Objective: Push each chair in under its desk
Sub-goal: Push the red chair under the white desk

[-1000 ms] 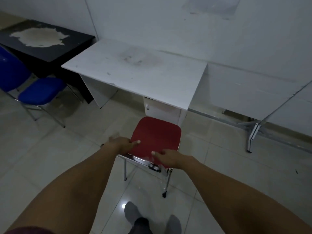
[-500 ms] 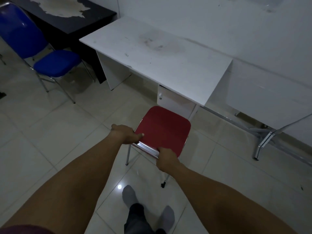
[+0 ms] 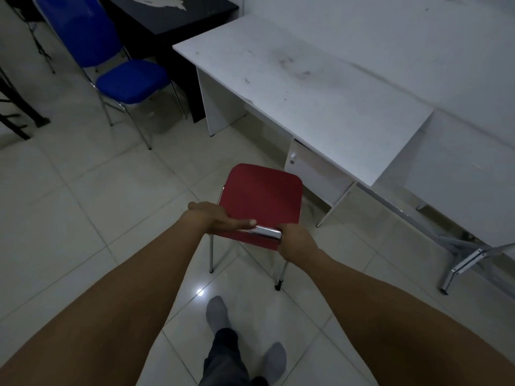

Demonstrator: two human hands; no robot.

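Red chair [image 3: 260, 197], held at its chrome back rail, standing on the floor just short of the white bench [image 3: 301, 87].

Left hand [image 3: 216, 218] and right hand [image 3: 296, 240]: fingers clamped on the rail. Risk: the seat faces the drawer unit [image 3: 312, 169], not the open bay, and could hit it. Nearby: blue chair [image 3: 131, 80], black bench [image 3: 167, 15], both unpushed.

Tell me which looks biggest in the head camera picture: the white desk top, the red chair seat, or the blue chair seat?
1. white desk top, by far the biggest.
2. red chair seat.
3. blue chair seat.
The two seats look close in size; the red one is nearer the camera, so their true order is unsure.
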